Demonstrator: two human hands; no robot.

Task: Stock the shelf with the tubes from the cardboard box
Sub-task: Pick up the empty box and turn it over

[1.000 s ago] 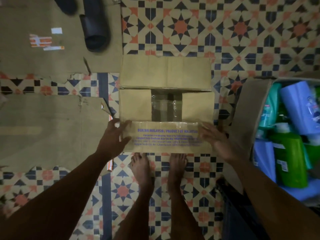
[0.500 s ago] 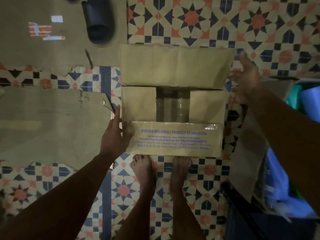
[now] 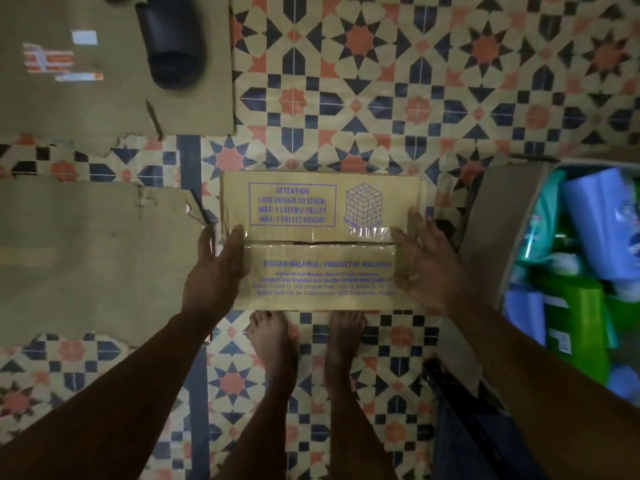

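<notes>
A brown cardboard box (image 3: 322,209) with blue print stands on the tiled floor just in front of my bare feet. Both top flaps are folded down and meet in a seam across the middle, so whatever is inside is hidden. My left hand (image 3: 214,271) clasps the box's left end, thumb on top of the near flap. At the right end my right hand (image 3: 426,265) holds the box with its fingers spread over the top corner. No tubes and no shelf are in view.
An open carton (image 3: 491,223) at the right holds green and blue bottles (image 3: 585,313). Flattened cardboard sheets (image 3: 86,251) lie on the floor at the left. A black sandal (image 3: 169,39) rests on the upper sheet. My feet (image 3: 273,344) touch the box's near side.
The far flap has been folded down over the opening, so the box top is now closed. My right hand came back from the far flap to the box's right end.
</notes>
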